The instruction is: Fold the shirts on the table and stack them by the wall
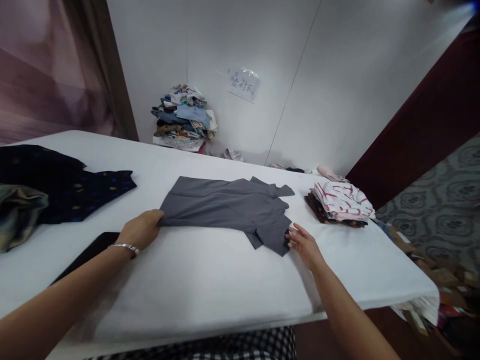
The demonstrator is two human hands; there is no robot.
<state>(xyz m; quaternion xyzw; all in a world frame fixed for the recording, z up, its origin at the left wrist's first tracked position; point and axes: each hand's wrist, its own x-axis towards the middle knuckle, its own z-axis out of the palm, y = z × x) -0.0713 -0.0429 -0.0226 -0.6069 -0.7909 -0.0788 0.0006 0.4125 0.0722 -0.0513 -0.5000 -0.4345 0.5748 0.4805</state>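
A dark grey short-sleeved shirt (221, 204) lies lengthwise across the white table, its hem on the left and its collar and sleeves on the right. Its long near edge looks straight, and one sleeve sticks out toward me. My left hand (142, 229), with a silver bracelet at the wrist, is closed on the near corner of the hem. At the other end my right hand (304, 245) rests by the sleeve edge, fingers apart and fingertips touching or nearly touching the cloth. The fingertips' exact contact is partly hidden.
Folded clothes (343, 202) are stacked on the right of the white-covered table (210, 285). Dark patterned garments (97, 192) lie at the left, with a flat black item (88, 255) under my left forearm. Behind stands a clothing heap (183, 117), below a handwritten sign (243, 85).
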